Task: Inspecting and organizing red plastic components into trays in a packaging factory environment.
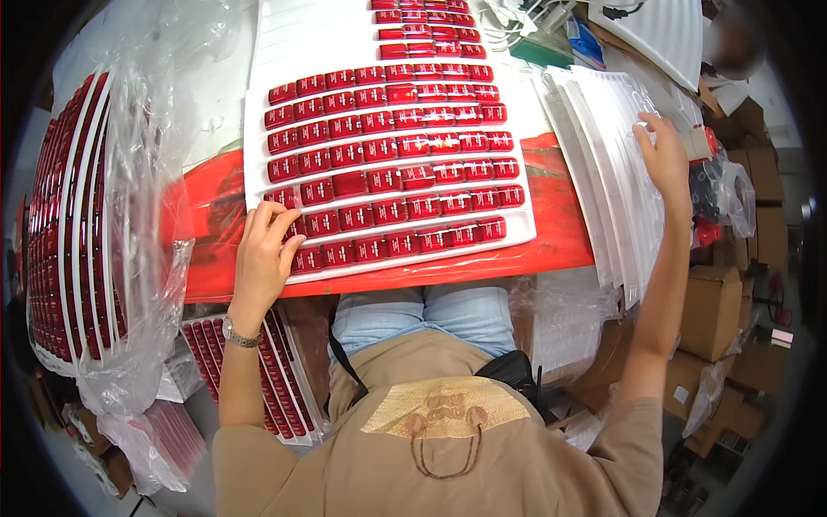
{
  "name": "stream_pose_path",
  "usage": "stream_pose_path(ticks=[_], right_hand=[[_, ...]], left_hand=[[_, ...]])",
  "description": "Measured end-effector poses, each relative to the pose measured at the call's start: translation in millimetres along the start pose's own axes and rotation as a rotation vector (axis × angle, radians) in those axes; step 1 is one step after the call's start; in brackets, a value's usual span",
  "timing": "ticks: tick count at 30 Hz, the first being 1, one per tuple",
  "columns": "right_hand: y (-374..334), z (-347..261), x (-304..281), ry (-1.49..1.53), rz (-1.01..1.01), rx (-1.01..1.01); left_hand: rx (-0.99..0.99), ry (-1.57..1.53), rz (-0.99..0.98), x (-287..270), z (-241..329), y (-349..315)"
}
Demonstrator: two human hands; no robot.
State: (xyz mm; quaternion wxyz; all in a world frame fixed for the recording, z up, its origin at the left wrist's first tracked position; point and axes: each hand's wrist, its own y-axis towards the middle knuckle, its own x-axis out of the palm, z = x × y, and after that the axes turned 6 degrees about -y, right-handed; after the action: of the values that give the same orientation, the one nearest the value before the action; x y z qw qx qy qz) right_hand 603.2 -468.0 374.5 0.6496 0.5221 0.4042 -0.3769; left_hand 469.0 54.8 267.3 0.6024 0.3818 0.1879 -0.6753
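A white tray (260, 129) carries many rows of small glossy red bottles (380, 151) on the table in front of me. My left hand (269, 237) is at the tray's near left corner. Its thumb and forefinger are closed around a red bottle at the left end of a row; the fingers partly cover it. Off to the right, my right hand (662, 151) reaches to a leaning row of white empty-looking trays (603, 164). Its bent fingers are closed at the upper edge of the outermost one, though the exact grip is partly hidden.
Red plastic sheeting (413, 283) covers the table's front edge. At left, upright trays of red bottles (73, 215) stand in clear plastic wrap (151, 284). Another filled tray (280, 379) is below the table. Cables (517, 17) lie at the back; cardboard boxes (715, 314) stand at right.
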Motion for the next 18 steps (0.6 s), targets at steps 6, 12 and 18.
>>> stream_pose_path(ticks=[6, 12, 18], right_hand=[[-15, 20, 13, -0.112, -0.218, 0.023], [-9, 34, 28, 0.152, -0.130, 0.129], [-56, -86, -35, 1.190, -0.126, 0.261]], left_hand=[[0.089, 0.013, 0.201, 30, 57, 17], [0.306, -0.074, -0.026, 143, 141, 57], [0.255, -0.112, -0.008, 150, 138, 57]])
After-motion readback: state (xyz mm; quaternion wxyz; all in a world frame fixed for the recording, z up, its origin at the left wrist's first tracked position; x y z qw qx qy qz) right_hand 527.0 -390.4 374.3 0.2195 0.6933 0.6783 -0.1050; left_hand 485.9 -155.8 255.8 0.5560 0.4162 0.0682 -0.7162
